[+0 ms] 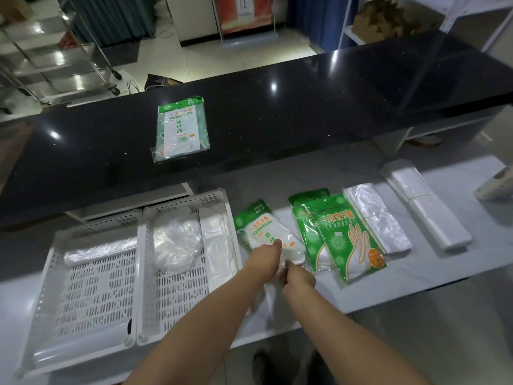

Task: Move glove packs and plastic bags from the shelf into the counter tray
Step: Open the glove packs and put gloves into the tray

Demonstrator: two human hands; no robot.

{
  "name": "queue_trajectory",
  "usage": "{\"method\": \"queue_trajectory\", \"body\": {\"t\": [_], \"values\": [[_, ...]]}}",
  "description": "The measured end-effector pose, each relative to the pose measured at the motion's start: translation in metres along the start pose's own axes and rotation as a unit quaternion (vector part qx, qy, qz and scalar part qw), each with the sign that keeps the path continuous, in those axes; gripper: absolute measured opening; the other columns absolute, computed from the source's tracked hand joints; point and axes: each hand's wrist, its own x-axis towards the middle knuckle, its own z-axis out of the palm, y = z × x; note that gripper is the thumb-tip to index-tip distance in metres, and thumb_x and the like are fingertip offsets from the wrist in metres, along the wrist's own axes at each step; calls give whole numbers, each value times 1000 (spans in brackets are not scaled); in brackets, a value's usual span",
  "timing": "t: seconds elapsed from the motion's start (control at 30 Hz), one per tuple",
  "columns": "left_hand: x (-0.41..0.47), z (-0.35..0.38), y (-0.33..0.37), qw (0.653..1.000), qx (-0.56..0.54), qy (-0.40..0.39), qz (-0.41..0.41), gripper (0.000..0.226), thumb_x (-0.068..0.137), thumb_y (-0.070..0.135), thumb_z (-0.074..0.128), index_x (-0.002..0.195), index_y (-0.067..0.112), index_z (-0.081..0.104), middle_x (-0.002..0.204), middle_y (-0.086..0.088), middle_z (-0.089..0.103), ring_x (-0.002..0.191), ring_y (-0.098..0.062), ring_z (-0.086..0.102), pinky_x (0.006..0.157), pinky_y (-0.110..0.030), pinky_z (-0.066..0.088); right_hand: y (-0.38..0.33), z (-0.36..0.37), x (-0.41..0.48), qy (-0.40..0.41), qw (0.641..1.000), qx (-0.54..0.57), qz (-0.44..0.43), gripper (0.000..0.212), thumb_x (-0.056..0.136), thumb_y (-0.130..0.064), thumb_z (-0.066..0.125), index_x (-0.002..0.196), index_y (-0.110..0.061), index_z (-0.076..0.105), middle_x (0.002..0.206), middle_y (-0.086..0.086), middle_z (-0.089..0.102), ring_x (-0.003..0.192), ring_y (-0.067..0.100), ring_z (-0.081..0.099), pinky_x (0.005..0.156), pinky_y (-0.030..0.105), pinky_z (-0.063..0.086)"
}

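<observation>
Both hands meet on a soft green-and-white glove pack (265,230) lying on the white shelf (277,182), just right of the trays. The left hand (265,255) curls its fingers over the pack's near end and grips it. The right hand (299,277) is bunched at the near corner, too blurred to tell its hold. Further right lie overlapping glossy green packs (347,240), then flat stacks of clear plastic bags (377,218). The white perforated right tray (208,200) holds crumpled film. Beyond the shelf, a lone pack (181,129) lies flat on the speckled black counter (305,107).
</observation>
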Motion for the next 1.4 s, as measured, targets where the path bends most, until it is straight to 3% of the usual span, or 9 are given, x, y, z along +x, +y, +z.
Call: {"method": "queue_trajectory", "body": {"t": [0.13, 0.2, 0.27, 0.5, 0.7, 0.93, 1.1, 1.27, 1.4], "values": [[4, 5, -5, 999, -4, 1, 44, 15, 98, 9, 46, 112, 10, 51, 117, -17, 61, 112, -38, 57, 89, -46, 50, 4, 0, 12, -24, 997, -70, -13, 13, 90, -8, 63, 77, -10, 63, 71, 4, 64, 60, 18, 61, 57, 26, 57], [10, 14, -12, 996, 48, -9, 76, 34, 97, 7, 49, 132, 10, 47, 148, -17, 44, 141, -41, 34, 112, -50, 36, 8, -4, 17, -12, 991, -127, -43, 8, 85, -14, 64, 81, -9, 69, 72, 5, 68, 65, 23, 67, 65, 34, 61], [14, 19, -14, 993, 78, -33, 86, 55, 95, 1, 48, 147, 7, 32, 161, -17, 24, 150, -41, 14, 121, -49, 22, 15, -13, 29, 14, 980, -181, -83, 9, 75, -18, 69, 72, -10, 71, 71, 7, 71, 71, 29, 70, 73, 47, 61], [26, 12, 3, 993, 67, -53, 86, 68, 89, -12, 39, 152, 7, 22, 162, -18, 15, 150, -40, 10, 118, -50, 28, -3, -57, -5, 37, 952, -245, -182, 19, 79, -17, 69, 64, -5, 67, 61, 9, 65, 63, 26, 57, 65, 34, 49], [29, 16, 6, 992, 81, -69, 71, 66, 90, -5, 49, 150, 11, 26, 160, -17, 19, 146, -46, 15, 114, -58, 32, -9, -102, -7, 44, 958, -220, -180, 23, 79, -13, 70, 57, -10, 64, 55, 2, 58, 60, 24, 52, 59, 35, 48], [20, 19, 6, 992, 70, -88, 48, 50, 95, 5, 45, 142, 13, 32, 152, -21, 28, 142, -48, 24, 112, -62, 32, -3, -135, -7, 7, 971, -155, -183, 5, 87, -2, 62, 85, 1, 64, 78, 9, 62, 70, 18, 51, 59, 28, 43], [8, 21, 10, 993, 64, -90, 42, 52, 102, 19, 38, 152, 24, 27, 158, -15, 21, 144, -45, 19, 114, -62, 28, -3, -130, -8, -93, 988, -38, -119, 24, 91, -25, 70, 110, -16, 58, 103, 2, 69, 92, 22, 69, 82, 47, 57], [-3, 22, 14, 992, 69, -101, 38, 58, 106, 27, 31, 159, 32, 7, 164, -18, 5, 149, -47, 2, 119, -61, 16, 4, -127, -10, -92, 972, -118, -181, 32, 87, -14, 73, 117, -15, 62, 107, 5, 72, 93, 25, 70, 70, 41, 61], [-13, 23, 17, 991, 66, -105, 45, 58, 106, 30, 28, 159, 30, 5, 164, -21, 0, 149, -48, -2, 121, -58, 12, 4, -120, -8, -52, 975, -147, -157, 19, 85, -8, 72, 104, -8, 67, 93, 11, 72, 77, 29, 69, 58, 34, 57]]}}
